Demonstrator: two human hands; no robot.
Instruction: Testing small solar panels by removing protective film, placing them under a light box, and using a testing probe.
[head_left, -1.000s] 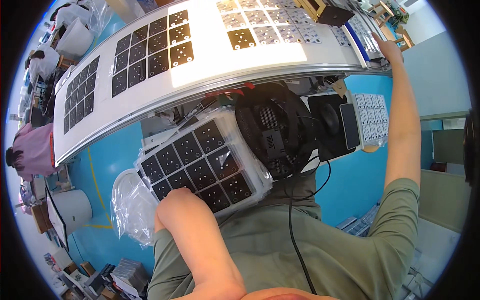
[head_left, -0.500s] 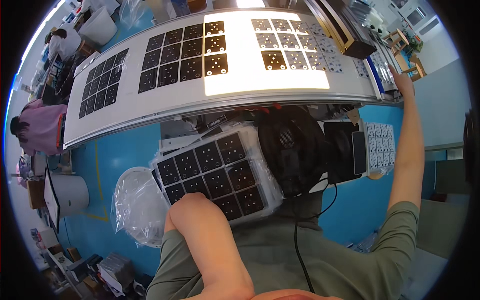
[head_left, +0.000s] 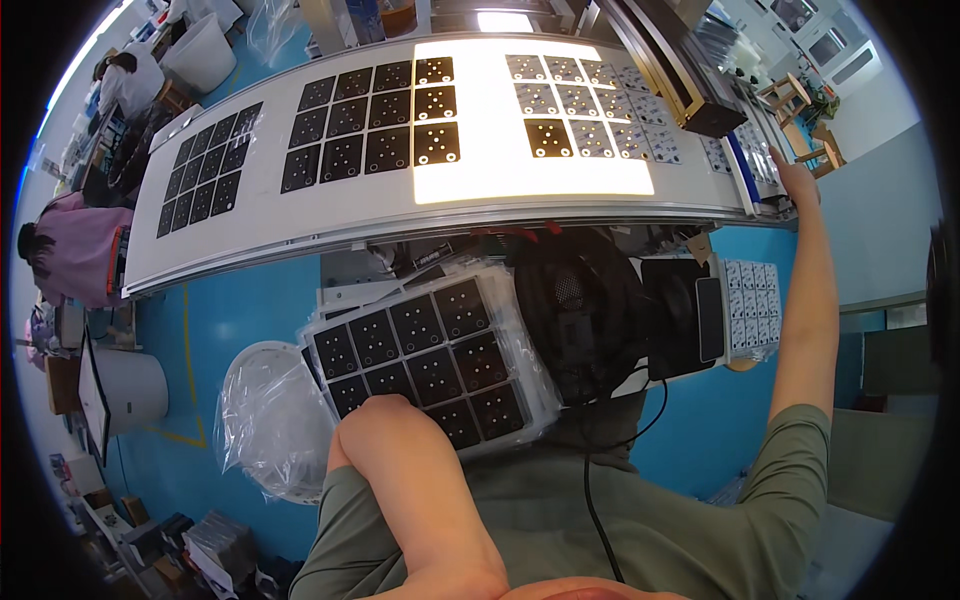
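The right hand (head_left: 798, 185) is at the far right end of the long white table (head_left: 350, 215), its fingers beside the shiny sheets (head_left: 762, 155) lying there. The fingertips are too small and too far into the bent rim of the view to make out, so I cannot tell whether they grip anything. A blue bar (head_left: 743, 172) with a white edge lies just left of the sheets, and a dark beam (head_left: 712, 112) covers part of the table near them.

The left arm (head_left: 410, 470) is sharply bent, with its elbow over the near edge of a stack of black cards (head_left: 430, 355) and hiding some of them; whether it touches the stack is unclear. The left hand is out of view, so its grip cannot be told.

Clear plastic juts out around the stack. Right of it, a black bag (head_left: 575, 300) is so dark that its shape blurs. Next come a phone (head_left: 709, 320) and patterned sheets (head_left: 752, 300). Crumpled clear plastic (head_left: 270, 425) covers much of the white bin (head_left: 265, 352). Strong light washes out some cards on the table.
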